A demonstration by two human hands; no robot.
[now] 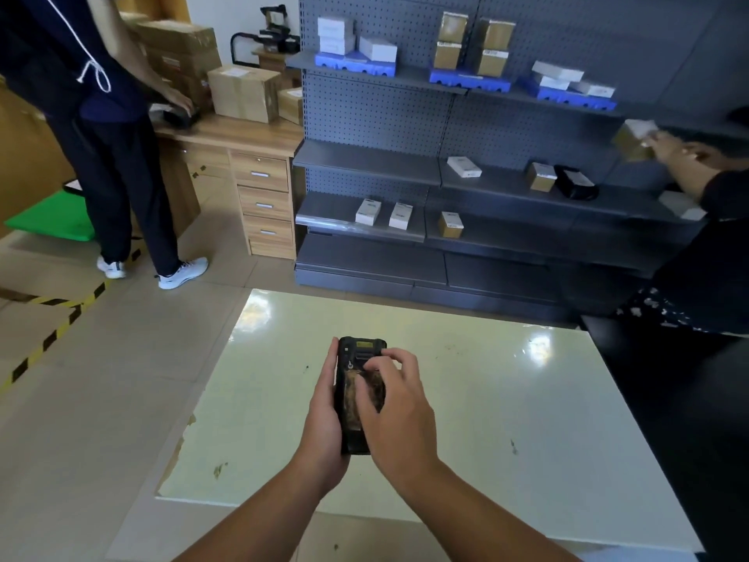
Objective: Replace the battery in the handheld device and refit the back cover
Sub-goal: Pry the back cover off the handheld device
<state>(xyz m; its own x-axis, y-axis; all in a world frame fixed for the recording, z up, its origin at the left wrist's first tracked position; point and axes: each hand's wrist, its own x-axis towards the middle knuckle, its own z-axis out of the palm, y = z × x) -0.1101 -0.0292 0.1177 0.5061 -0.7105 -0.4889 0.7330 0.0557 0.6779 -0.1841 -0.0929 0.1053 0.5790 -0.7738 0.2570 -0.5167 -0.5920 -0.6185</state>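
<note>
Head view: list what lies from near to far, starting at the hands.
left hand and right hand holding the handheld device → pale table → tiled floor → grey shelving

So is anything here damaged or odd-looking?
Yes. The handheld device, held over the table in the left hand with the right hand on top, has a brownish, scuffed patch on its back. The table's near-left edge looks chipped, and its top is stained.
</note>
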